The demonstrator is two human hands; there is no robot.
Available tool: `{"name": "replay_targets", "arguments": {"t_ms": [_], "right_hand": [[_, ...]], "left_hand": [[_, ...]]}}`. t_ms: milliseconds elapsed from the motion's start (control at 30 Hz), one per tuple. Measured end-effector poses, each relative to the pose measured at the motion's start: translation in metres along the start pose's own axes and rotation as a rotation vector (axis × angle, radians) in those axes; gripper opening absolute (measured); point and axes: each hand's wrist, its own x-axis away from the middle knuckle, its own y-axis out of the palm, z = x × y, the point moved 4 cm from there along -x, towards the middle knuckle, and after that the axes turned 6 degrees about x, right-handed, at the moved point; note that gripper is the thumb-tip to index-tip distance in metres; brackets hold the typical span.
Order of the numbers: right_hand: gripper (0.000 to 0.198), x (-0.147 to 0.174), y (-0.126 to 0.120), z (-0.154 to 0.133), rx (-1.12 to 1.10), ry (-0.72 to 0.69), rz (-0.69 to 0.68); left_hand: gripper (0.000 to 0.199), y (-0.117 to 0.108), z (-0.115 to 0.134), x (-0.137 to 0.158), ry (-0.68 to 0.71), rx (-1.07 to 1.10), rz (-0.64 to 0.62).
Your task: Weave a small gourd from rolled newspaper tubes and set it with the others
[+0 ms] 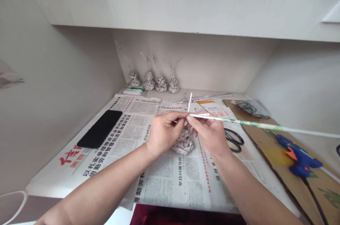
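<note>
One left hand point(167, 129): pinching the white stalk's point(190, 102) base
Right hand point(211, 133): clamped on the paper tube point(252, 124)
Tube axis: runs rightward from this nearer hand
Woven ball point(183, 144): below both hands

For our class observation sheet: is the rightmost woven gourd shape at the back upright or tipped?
Upright: the woven gourd shape rests on its wide base, its thin stem pointing upward.

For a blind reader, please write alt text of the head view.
Left hand and right hand meet at a paper tube above a woven paper piece; four woven paper gourds stand behind; a blue glue gun lies right.
</note>
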Motion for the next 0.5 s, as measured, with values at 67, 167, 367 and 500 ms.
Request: {"name": "replay_targets", "arguments": {"t_ms": [67,167,367,500], "right_hand": [[0.022,0.0,-0.001,0.002,-0.001,-0.004,-0.006],[0.025,0.0,-0.003,0.003,0.002,0.006,0.028],[0.026,0.001,-0.005,0.001,-0.027,0.021,0.093],[0.022,0.003,-0.003,-0.005,0.023,-0.026,0.053]], "left_hand": [[0.02,0.0,0.002,0.0,0.009,-0.008,-0.012],[0.017,0.001,0.003,0.001,-0.033,0.049,-0.017],[0.015,0.004,-0.005,-0.001,-0.224,0.279,-0.03],[0.03,0.005,-0.013,-0.006,-0.395,0.47,-0.123]]}}
